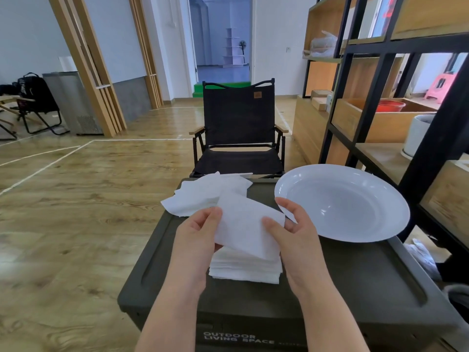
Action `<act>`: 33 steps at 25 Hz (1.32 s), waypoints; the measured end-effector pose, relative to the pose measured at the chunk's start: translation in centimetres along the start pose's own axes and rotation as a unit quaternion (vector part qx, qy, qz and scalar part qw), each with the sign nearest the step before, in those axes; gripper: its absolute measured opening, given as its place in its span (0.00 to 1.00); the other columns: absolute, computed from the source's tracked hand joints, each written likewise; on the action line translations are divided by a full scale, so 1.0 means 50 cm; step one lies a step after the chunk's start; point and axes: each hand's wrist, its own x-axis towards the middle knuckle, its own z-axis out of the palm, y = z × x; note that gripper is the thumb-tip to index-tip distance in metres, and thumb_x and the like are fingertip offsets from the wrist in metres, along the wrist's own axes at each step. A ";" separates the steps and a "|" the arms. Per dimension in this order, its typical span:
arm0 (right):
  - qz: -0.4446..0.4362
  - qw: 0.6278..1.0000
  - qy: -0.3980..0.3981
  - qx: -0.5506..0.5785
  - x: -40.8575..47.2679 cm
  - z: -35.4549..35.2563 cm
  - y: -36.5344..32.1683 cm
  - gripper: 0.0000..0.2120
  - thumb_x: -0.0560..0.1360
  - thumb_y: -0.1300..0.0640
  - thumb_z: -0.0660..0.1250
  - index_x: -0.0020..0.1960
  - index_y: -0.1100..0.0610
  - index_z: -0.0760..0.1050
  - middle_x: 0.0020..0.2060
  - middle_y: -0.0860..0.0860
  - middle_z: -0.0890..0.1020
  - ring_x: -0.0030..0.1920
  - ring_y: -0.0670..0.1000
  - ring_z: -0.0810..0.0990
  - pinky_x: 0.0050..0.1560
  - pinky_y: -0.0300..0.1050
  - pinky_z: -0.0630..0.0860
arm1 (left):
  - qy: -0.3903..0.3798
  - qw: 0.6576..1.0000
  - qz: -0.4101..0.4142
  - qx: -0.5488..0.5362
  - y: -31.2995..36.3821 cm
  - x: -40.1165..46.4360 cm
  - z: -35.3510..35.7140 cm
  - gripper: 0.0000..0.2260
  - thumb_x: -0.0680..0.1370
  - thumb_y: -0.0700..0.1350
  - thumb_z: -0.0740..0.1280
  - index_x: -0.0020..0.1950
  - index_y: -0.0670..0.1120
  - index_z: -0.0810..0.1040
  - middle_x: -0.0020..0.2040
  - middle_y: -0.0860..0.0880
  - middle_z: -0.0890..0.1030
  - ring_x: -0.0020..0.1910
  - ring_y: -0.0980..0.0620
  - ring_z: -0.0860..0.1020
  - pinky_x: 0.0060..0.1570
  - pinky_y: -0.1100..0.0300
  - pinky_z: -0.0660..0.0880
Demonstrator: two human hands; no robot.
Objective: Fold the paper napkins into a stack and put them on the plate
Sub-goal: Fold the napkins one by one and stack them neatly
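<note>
Left hand [196, 240] and right hand [295, 232] both pinch folded napkin [245, 224] above stack [245, 269]; plate [341, 201] just beyond right hand.

Both hands hold one folded napkin [247, 226] over the stack [245, 269] on the dark box lid [355, 275]. The left hand [196, 240] pinches its left end, and the right hand [294, 232] grips its right end. Loose napkins [205, 194] lie at the lid's far edge. The white plate [342, 201] sits at the far right corner, overhanging the rim. A black chair [238, 128] stands beyond.
</note>
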 end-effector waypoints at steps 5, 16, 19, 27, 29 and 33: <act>-0.048 0.994 0.071 -0.075 0.011 0.007 0.018 0.18 0.73 0.56 0.71 0.54 0.37 0.69 0.43 0.37 0.77 0.44 0.38 0.77 0.39 0.29 0.69 | 0.079 0.991 0.015 0.109 -0.038 0.020 -0.014 0.06 0.74 0.49 0.70 0.38 0.54 0.83 0.37 0.59 0.84 0.44 0.57 0.81 0.41 0.59 0.76; -0.048 0.973 0.083 -0.211 0.018 -0.003 0.048 0.21 0.73 0.61 0.70 0.61 0.45 0.70 0.48 0.44 0.79 0.43 0.37 0.77 0.36 0.27 0.67 | 0.089 0.968 0.026 0.232 -0.066 0.048 -0.024 0.06 0.72 0.52 0.72 0.35 0.54 0.81 0.36 0.58 0.82 0.40 0.57 0.80 0.36 0.61 0.73; -0.047 0.963 0.090 -0.251 0.015 -0.003 0.049 0.22 0.73 0.61 0.70 0.63 0.45 0.69 0.48 0.43 0.77 0.42 0.39 0.76 0.37 0.26 0.67 | 0.101 0.952 0.046 0.284 -0.072 0.051 -0.021 0.07 0.71 0.51 0.73 0.35 0.55 0.79 0.36 0.58 0.80 0.38 0.60 0.77 0.33 0.63 0.71; -0.073 0.936 0.103 -0.329 0.008 -0.004 0.055 0.20 0.74 0.56 0.69 0.64 0.47 0.70 0.59 0.47 0.76 0.52 0.46 0.76 0.51 0.41 0.75 | 0.204 0.915 0.105 0.332 -0.062 0.098 -0.050 0.20 0.71 0.53 0.71 0.60 0.47 0.72 0.52 0.50 0.78 0.52 0.50 0.76 0.46 0.56 0.72; -0.088 0.942 0.125 -0.299 0.008 -0.011 0.053 0.18 0.74 0.55 0.69 0.62 0.46 0.71 0.56 0.45 0.77 0.46 0.43 0.76 0.42 0.33 0.70 | 0.277 0.868 0.100 0.401 -0.041 0.147 -0.081 0.27 0.74 0.53 0.69 0.66 0.40 0.68 0.63 0.41 0.74 0.62 0.41 0.71 0.60 0.49 0.66; -0.093 0.948 0.128 -0.275 0.010 -0.015 0.053 0.17 0.74 0.54 0.69 0.61 0.45 0.72 0.53 0.42 0.75 0.44 0.41 0.77 0.37 0.29 0.66 | 0.235 0.881 0.043 0.408 -0.043 0.215 -0.120 0.16 0.78 0.52 0.64 0.57 0.41 0.79 0.56 0.42 0.81 0.56 0.41 0.76 0.50 0.54 0.70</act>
